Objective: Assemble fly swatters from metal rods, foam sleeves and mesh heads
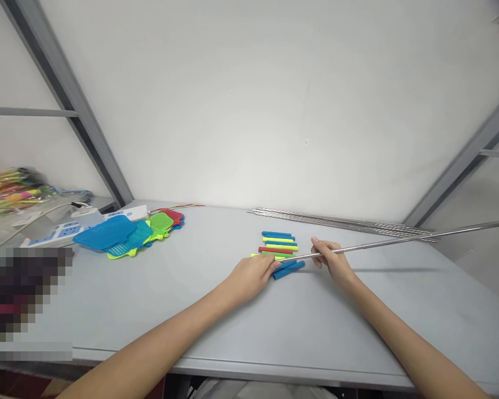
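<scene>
A shiny telescopic metal rod [399, 241] slants across in front of me, its thicker end up at the far right. My left hand [249, 275] is closed on the rod's thin left end, low over the tabletop. Around the middle sections, the fingers of my right hand [331, 261] are curled, with the thumb raised on the near left side. Beneath and beyond my left hand lie several short coloured tubes, among them a red tube [274, 251] and a blue tube [290, 270]. My left fingers partly hide some of them.
Several thin metal rods [336, 221] lie along the wall. Overlapping plastic fly swatter heads, with a blue head [108, 231] in front, rest beside a white power strip [125, 213] at left. Bagged colourful items [12, 191] are farther left. Grey frame posts [79, 111] flank the table [183, 316].
</scene>
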A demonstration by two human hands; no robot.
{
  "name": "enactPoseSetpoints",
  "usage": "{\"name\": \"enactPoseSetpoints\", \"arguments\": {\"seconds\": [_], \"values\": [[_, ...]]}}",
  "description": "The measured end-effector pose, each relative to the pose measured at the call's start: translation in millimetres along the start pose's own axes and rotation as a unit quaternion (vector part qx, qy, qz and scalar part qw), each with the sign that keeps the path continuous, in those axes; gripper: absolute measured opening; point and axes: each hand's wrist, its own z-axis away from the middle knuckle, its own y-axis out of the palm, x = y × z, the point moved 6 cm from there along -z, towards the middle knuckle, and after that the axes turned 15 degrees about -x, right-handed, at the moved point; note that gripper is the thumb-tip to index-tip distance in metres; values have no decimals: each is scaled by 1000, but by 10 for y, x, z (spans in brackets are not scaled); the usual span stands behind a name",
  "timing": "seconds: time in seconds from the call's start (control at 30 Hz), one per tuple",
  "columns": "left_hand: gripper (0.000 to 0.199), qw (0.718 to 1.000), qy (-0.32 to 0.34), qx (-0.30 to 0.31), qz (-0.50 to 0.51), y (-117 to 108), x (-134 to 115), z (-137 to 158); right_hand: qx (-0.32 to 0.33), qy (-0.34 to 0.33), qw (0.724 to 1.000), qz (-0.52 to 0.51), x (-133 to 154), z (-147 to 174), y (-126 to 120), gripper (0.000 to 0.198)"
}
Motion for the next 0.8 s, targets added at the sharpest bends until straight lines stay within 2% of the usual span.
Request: {"name": "enactPoseSetpoints", "arguments": {"seconds": [0.17,0.23,0.33,0.4,0.53,0.67,0.8], "values": [[41,1000,0,12,-1,32,-19,24,-2,48,998,-36,-79,-20,-30,41],[41,1000,-6,17,-18,46,-15,42,58,102,992,-39,-147,15,38,41],[40,998,-10,14,-57,49,4,66,190,166,968,-10,-235,133,179,51],[39,997,0,13,-76,49,3,78,235,170,957,4,-251,186,219,56],[38,996,24,14,-84,65,-34,103,276,165,946,-36,-228,238,237,55],[37,996,34,16,-82,77,-73,130,302,172,934,-85,-188,271,242,50],[36,995,34,19,-91,78,-72,142,313,160,933,-81,-130,289,254,49]]}}
